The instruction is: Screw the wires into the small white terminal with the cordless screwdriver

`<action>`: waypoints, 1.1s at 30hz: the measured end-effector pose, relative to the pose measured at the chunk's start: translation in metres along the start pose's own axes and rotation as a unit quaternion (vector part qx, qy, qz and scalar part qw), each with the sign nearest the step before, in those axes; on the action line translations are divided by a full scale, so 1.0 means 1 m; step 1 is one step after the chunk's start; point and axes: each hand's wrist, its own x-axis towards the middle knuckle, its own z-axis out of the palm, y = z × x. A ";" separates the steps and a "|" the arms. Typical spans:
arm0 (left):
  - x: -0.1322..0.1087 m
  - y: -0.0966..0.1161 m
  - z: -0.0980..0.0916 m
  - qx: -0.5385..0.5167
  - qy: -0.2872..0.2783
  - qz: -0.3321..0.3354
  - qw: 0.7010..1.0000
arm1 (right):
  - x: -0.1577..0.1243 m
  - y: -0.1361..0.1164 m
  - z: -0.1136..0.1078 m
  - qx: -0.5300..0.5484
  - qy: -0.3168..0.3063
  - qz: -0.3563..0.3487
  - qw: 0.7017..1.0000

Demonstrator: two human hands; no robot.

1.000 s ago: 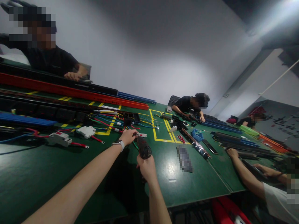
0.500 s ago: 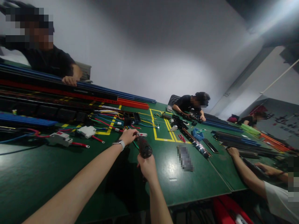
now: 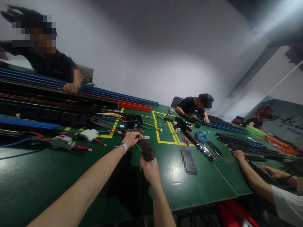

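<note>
My right hand point(image 3: 149, 170) grips a black electric screwdriver point(image 3: 147, 150) whose nose points away from me toward a small white and red circuit breaker point(image 3: 144, 137). My left hand point(image 3: 131, 138), with a white watch on the wrist, is closed on the near end of that breaker and holds it down on the green table point(image 3: 35, 183). Coloured wires point(image 3: 109, 126) in red, blue and yellow fan out just beyond my left hand.
Two more white breakers point(image 3: 89, 134) point(image 3: 62, 142) with red leads lie to the left. Long black, blue and red rails point(image 3: 71, 94) run along the far edge, one under another person's hand point(image 3: 71, 88). A blue tray point(image 3: 200, 136) and yellow tape lines point(image 3: 165, 132) sit further right. Another person's forearm point(image 3: 248, 171) rests at right.
My hands have stayed put on the breaker and screwdriver. The person at the far left has slid a bundle of blue rails over the red rail, covering most of it.
</note>
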 end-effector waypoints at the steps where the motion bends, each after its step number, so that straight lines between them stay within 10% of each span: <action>1: 0.000 0.000 0.000 0.000 0.001 0.001 1.000 | 0.000 -0.001 0.000 -0.004 0.001 0.002 1.000; 33: -0.002 0.003 -0.003 -0.011 0.005 -0.003 1.000 | 0.000 -0.003 0.000 0.004 0.006 0.001 1.000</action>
